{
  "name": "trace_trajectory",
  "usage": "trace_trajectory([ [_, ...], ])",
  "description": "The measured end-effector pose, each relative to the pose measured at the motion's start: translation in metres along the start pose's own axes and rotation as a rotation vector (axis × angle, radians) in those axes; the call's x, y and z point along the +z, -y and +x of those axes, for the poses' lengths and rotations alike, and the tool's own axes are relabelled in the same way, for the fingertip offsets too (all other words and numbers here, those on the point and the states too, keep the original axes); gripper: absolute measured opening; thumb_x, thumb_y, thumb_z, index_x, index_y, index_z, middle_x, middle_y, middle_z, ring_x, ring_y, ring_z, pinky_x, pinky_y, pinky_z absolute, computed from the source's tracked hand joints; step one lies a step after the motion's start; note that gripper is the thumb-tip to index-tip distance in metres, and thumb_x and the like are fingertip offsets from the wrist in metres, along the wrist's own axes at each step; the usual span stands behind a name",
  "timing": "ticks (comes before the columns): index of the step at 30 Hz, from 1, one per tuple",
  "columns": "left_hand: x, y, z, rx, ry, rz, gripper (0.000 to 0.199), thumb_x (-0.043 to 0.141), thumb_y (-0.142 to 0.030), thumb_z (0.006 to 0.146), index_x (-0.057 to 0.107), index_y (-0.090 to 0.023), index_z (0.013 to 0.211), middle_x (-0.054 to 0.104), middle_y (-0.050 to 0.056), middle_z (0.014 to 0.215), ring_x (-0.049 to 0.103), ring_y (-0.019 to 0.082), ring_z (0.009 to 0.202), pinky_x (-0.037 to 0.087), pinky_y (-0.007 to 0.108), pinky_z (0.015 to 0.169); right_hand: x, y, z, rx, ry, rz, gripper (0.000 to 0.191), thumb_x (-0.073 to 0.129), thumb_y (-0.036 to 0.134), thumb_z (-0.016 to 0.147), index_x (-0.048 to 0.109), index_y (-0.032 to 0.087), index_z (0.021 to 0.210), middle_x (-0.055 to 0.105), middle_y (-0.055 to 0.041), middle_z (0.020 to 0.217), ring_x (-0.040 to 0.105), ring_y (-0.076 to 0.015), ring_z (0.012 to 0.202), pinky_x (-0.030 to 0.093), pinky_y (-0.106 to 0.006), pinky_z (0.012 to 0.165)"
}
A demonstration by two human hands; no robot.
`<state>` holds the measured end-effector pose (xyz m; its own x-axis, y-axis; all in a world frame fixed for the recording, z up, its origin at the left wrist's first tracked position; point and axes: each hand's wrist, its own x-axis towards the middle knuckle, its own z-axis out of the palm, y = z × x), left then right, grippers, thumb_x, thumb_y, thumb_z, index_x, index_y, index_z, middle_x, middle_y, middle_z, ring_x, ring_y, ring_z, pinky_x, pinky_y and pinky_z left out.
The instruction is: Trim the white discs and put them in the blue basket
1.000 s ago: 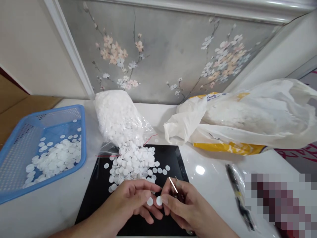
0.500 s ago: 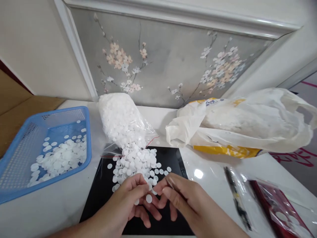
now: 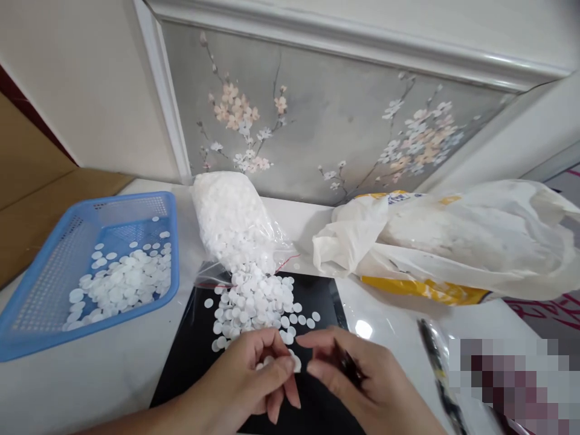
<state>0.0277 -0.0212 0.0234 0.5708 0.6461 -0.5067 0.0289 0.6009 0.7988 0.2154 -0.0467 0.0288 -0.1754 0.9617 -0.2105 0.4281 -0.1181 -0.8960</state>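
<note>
My left hand is closed, its thumb and forefinger pinching a small white disc. A few more white discs show between its fingers. To its right is my right hand, thumb and forefinger tips apart. A dark slender object is held in its curled fingers; its kind cannot be made out. Both hands are over a black mat. Just beyond them lies a heap of white discs, spilling from the mouth of a clear zip bag full of discs.
A blue basket with many white discs stands at the left, near a cardboard box. White and yellow plastic bags lie at the back right. A dark pen-like item in clear wrap lies at the right. Behind stands a framed flower panel.
My right hand has moved away to the right from my left, and its thumb and forefinger have parted. My left fingers have curled in around the discs. The view has shifted slightly.
</note>
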Motion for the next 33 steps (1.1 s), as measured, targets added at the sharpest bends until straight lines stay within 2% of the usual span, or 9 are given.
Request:
trace_trajectory([
  [5,0.003,0.005,0.004,0.001,0.034,0.09,0.039,0.062,-0.053,0.08,0.05,-0.018,0.074,0.062,-0.001,0.069,0.044,0.005,0.048,0.022,0.019,0.045,0.01,-0.01,-0.002,0.157,0.058,0.181,0.035,0.068,0.049,0.079,0.058,0.018,0.068,0.059,0.0016,0.058,0.043,-0.0104,0.051,0.033,-0.023,0.05],
  [10,0.005,0.002,0.006,0.032,-0.048,0.137,0.04,0.073,-0.051,0.071,0.061,-0.017,0.09,0.058,-0.005,0.07,0.05,0.006,0.05,0.025,0.019,0.045,0.011,-0.012,-0.005,0.271,0.134,0.518,0.047,0.072,0.061,0.071,0.049,0.019,0.069,0.06,0.0022,0.06,0.034,-0.0034,0.035,0.02,-0.018,0.033],
  [15,0.008,-0.001,0.004,-0.07,-0.077,0.08,0.042,0.075,-0.054,0.067,0.066,-0.013,0.069,0.052,-0.005,0.045,0.031,0.004,0.04,0.018,0.02,0.043,0.016,-0.018,-0.004,0.312,0.21,0.676,0.054,0.072,0.066,0.066,0.045,0.02,0.071,0.06,0.0036,0.056,0.045,-0.0051,0.032,0.029,-0.015,0.031],
  [18,0.013,-0.003,0.001,-0.089,-0.108,-0.021,0.037,0.076,-0.048,0.069,0.065,-0.013,0.067,0.063,0.0,0.054,0.037,0.003,0.04,0.018,0.02,0.041,0.013,-0.024,-0.005,0.212,0.183,0.517,0.053,0.05,0.073,0.08,0.045,0.02,0.072,0.054,0.0046,0.05,0.049,-0.0087,0.034,0.033,-0.017,0.033],
  [21,0.018,-0.003,0.001,-0.092,-0.124,-0.126,0.039,0.078,-0.048,0.067,0.057,-0.016,0.068,0.073,0.005,0.068,0.043,0.002,0.037,0.016,0.018,0.037,0.002,-0.028,-0.01,0.012,0.022,0.124,0.051,0.033,0.065,0.093,0.049,0.02,0.074,0.049,0.0055,0.048,0.046,-0.0096,0.039,0.033,-0.019,0.038],
  [24,0.021,-0.001,0.003,-0.088,-0.109,-0.182,0.042,0.077,-0.051,0.067,0.05,-0.019,0.071,0.073,0.004,0.067,0.045,0.003,0.035,0.016,0.016,0.034,-0.008,-0.028,-0.015,-0.167,-0.043,-0.135,0.041,0.035,0.053,0.098,0.057,0.018,0.104,0.06,0.0004,0.066,0.058,-0.0144,0.056,0.047,-0.022,0.051],
  [27,0.023,0.002,0.004,-0.057,-0.092,-0.176,0.037,0.073,-0.048,0.073,0.053,-0.018,0.08,0.074,0.004,0.071,0.05,0.004,0.038,0.018,0.015,0.035,-0.009,-0.029,-0.018,-0.313,-0.094,-0.266,0.042,0.034,0.036,0.102,0.043,0.021,0.14,0.065,-0.0073,0.097,0.066,-0.0165,0.084,0.056,-0.023,0.072],
  [30,0.025,0.001,0.005,-0.047,-0.105,-0.151,0.035,0.07,-0.047,0.077,0.058,-0.016,0.087,0.071,0.002,0.065,0.046,0.003,0.037,0.018,0.015,0.035,-0.007,-0.032,-0.019,-0.465,-0.156,-0.324,0.048,0.034,0.026,0.102,0.03,0.026,0.15,0.06,-0.0043,0.091,0.066,-0.0124,0.077,0.056,-0.018,0.068],
  [33,0.026,-0.003,0.005,-0.056,-0.152,-0.147,0.037,0.071,-0.049,0.075,0.06,-0.015,0.083,0.064,-0.002,0.052,0.039,0.002,0.035,0.015,0.016,0.035,-0.006,-0.034,-0.02,-0.531,-0.165,-0.37,0.051,0.035,0.022,0.102,0.025,0.026,0.151,0.057,-0.0027,0.087,0.064,-0.0106,0.072,0.055,-0.016,0.065],
])
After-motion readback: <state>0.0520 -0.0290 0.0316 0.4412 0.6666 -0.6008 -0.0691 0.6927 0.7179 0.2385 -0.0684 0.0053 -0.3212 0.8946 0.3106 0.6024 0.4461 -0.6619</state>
